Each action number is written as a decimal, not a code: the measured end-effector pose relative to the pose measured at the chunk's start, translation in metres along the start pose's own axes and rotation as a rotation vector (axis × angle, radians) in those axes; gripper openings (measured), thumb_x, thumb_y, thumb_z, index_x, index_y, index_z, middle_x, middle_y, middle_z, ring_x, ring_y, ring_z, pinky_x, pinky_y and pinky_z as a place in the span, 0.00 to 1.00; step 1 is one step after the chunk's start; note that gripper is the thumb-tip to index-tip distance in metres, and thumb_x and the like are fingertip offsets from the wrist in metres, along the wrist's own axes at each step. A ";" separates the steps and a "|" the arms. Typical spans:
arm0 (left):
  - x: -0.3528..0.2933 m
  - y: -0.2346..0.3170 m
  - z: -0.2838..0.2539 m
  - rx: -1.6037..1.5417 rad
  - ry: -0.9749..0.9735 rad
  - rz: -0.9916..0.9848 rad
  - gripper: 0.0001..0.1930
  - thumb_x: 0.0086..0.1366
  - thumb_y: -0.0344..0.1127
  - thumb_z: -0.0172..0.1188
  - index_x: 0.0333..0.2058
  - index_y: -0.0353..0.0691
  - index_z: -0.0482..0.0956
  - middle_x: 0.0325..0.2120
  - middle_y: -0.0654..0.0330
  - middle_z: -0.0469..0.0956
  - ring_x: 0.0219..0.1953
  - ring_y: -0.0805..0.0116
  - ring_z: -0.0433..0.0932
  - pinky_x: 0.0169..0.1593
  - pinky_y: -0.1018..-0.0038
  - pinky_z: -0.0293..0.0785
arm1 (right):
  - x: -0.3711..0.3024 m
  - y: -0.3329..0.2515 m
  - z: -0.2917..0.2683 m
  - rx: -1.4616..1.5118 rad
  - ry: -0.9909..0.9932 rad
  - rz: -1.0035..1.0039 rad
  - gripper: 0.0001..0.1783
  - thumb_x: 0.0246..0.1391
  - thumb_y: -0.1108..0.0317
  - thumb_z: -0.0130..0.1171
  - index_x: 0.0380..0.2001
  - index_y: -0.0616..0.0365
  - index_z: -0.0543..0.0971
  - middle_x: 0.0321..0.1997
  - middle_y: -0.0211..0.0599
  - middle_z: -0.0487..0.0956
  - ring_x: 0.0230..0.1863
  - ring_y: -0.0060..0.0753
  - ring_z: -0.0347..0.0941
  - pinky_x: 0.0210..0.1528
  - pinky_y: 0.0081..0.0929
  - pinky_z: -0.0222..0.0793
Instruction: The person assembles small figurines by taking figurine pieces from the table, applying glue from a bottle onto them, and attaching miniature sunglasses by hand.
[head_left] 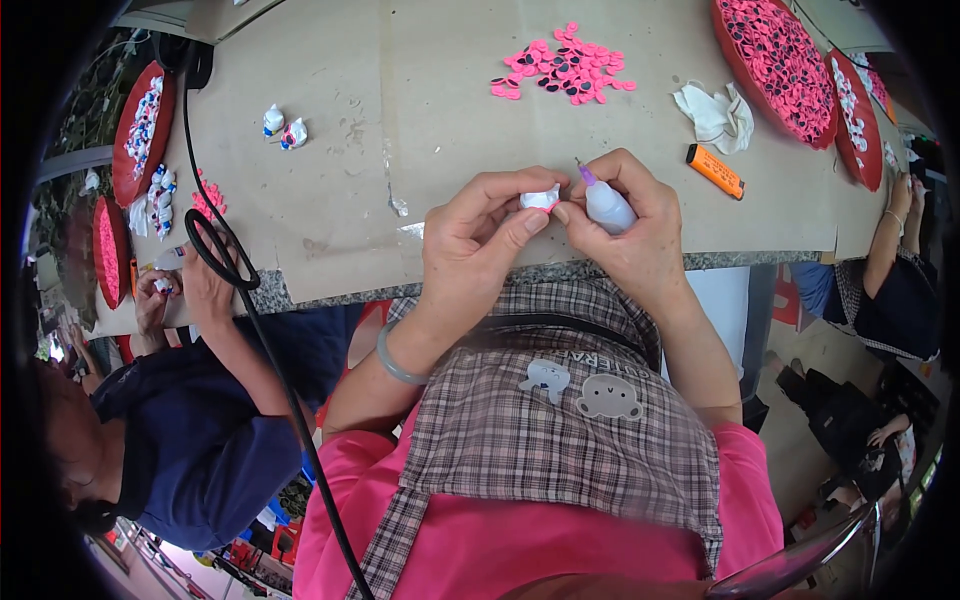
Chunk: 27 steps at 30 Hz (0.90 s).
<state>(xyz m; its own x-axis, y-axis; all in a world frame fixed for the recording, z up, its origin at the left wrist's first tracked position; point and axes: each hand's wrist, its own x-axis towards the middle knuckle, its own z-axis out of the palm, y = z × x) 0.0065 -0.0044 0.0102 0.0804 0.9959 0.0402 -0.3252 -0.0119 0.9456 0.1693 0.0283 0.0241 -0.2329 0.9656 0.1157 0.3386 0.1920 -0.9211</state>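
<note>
My left hand [468,240] pinches a small white figure [540,199] with a pink edge, close above the table's front edge. In my right hand [645,235] lies a soft squeeze bottle [609,209] with a purple nozzle, its metal tip pointing up and away from me. The thumb and a finger of that hand also meet the pink edge of the figure, so both hands are closed and nearly touching. My fingers hide much of the figure's lower side.
Beyond my hands is a pile of small pink and black pieces [570,66]. An orange lighter [715,171], a white cloth [716,117] and a red tray of pink pieces [775,70] are at right. Two small figures [293,133] stand left. A black cable [262,330] hangs beside a co-worker [200,440].
</note>
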 end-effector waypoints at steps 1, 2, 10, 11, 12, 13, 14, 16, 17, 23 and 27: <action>0.000 -0.001 -0.001 -0.026 -0.009 0.012 0.13 0.62 0.20 0.54 0.46 0.30 0.72 0.45 0.52 0.76 0.47 0.69 0.75 0.52 0.75 0.71 | 0.000 0.002 0.002 0.017 0.006 0.002 0.11 0.43 0.72 0.65 0.27 0.60 0.72 0.22 0.35 0.77 0.23 0.24 0.74 0.28 0.22 0.70; 0.000 -0.002 -0.001 -0.025 -0.010 0.010 0.13 0.62 0.20 0.54 0.46 0.30 0.72 0.45 0.52 0.76 0.47 0.69 0.75 0.52 0.75 0.71 | 0.000 0.003 0.003 0.035 0.012 0.005 0.11 0.42 0.72 0.66 0.28 0.60 0.72 0.22 0.34 0.77 0.23 0.23 0.74 0.28 0.22 0.70; -0.002 -0.007 -0.007 -0.011 -0.023 0.053 0.11 0.62 0.20 0.54 0.45 0.30 0.72 0.45 0.49 0.75 0.48 0.67 0.75 0.54 0.72 0.70 | -0.001 0.006 0.008 0.144 -0.049 0.122 0.11 0.43 0.77 0.64 0.29 0.58 0.72 0.26 0.25 0.75 0.29 0.13 0.68 0.33 0.15 0.66; -0.001 -0.008 -0.008 -0.010 -0.022 0.050 0.11 0.62 0.20 0.54 0.45 0.30 0.72 0.45 0.49 0.75 0.48 0.67 0.75 0.54 0.72 0.70 | 0.000 0.007 0.009 0.165 -0.056 0.137 0.11 0.42 0.77 0.64 0.29 0.58 0.72 0.26 0.25 0.74 0.30 0.13 0.68 0.33 0.15 0.66; -0.001 -0.008 -0.009 -0.030 -0.021 0.054 0.11 0.62 0.20 0.54 0.44 0.30 0.72 0.45 0.49 0.75 0.48 0.67 0.75 0.54 0.72 0.70 | 0.002 0.006 0.010 0.167 -0.057 0.137 0.11 0.42 0.77 0.64 0.29 0.58 0.72 0.26 0.25 0.74 0.30 0.13 0.68 0.33 0.15 0.66; -0.001 -0.009 -0.010 -0.052 -0.021 0.056 0.11 0.62 0.20 0.54 0.44 0.30 0.71 0.46 0.48 0.75 0.48 0.67 0.74 0.54 0.73 0.70 | 0.002 0.005 0.009 0.184 -0.071 0.145 0.12 0.42 0.77 0.64 0.29 0.58 0.71 0.27 0.25 0.74 0.30 0.13 0.68 0.33 0.15 0.66; 0.000 -0.010 -0.010 -0.053 -0.024 0.056 0.11 0.62 0.20 0.54 0.44 0.30 0.71 0.46 0.48 0.75 0.48 0.67 0.74 0.54 0.73 0.70 | 0.003 0.004 0.009 0.201 -0.084 0.151 0.12 0.42 0.76 0.65 0.29 0.58 0.71 0.27 0.25 0.74 0.30 0.13 0.68 0.33 0.15 0.66; 0.000 -0.012 -0.009 -0.119 -0.042 0.048 0.11 0.62 0.20 0.54 0.44 0.31 0.71 0.46 0.48 0.75 0.49 0.65 0.74 0.54 0.72 0.70 | 0.002 0.006 0.007 0.208 -0.074 0.146 0.12 0.42 0.76 0.65 0.29 0.58 0.71 0.26 0.25 0.74 0.30 0.13 0.67 0.33 0.16 0.66; -0.001 -0.013 -0.009 -0.128 -0.058 0.047 0.11 0.62 0.20 0.54 0.44 0.31 0.71 0.46 0.48 0.75 0.49 0.65 0.74 0.54 0.72 0.70 | -0.001 0.008 0.005 0.214 -0.064 0.142 0.12 0.42 0.75 0.65 0.29 0.58 0.72 0.26 0.25 0.74 0.30 0.13 0.67 0.33 0.16 0.66; -0.001 -0.019 -0.008 -0.048 0.107 -0.052 0.11 0.61 0.19 0.54 0.43 0.31 0.71 0.47 0.46 0.74 0.48 0.61 0.75 0.54 0.70 0.70 | 0.007 0.024 0.006 0.218 -0.058 0.051 0.14 0.41 0.69 0.67 0.31 0.59 0.74 0.25 0.30 0.73 0.29 0.18 0.67 0.32 0.21 0.67; -0.002 -0.016 -0.033 0.100 0.138 0.031 0.12 0.63 0.24 0.53 0.45 0.29 0.70 0.47 0.42 0.73 0.52 0.58 0.71 0.58 0.66 0.65 | 0.017 0.019 0.013 0.221 -0.086 -0.036 0.18 0.40 0.63 0.70 0.29 0.58 0.73 0.25 0.37 0.75 0.27 0.33 0.73 0.30 0.28 0.67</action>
<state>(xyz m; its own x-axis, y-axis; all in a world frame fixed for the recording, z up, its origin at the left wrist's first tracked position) -0.0192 -0.0034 -0.0152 -0.0602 0.9977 0.0320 -0.2299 -0.0451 0.9722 0.1602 0.0458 0.0032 -0.3211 0.9385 0.1269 0.1225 0.1740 -0.9771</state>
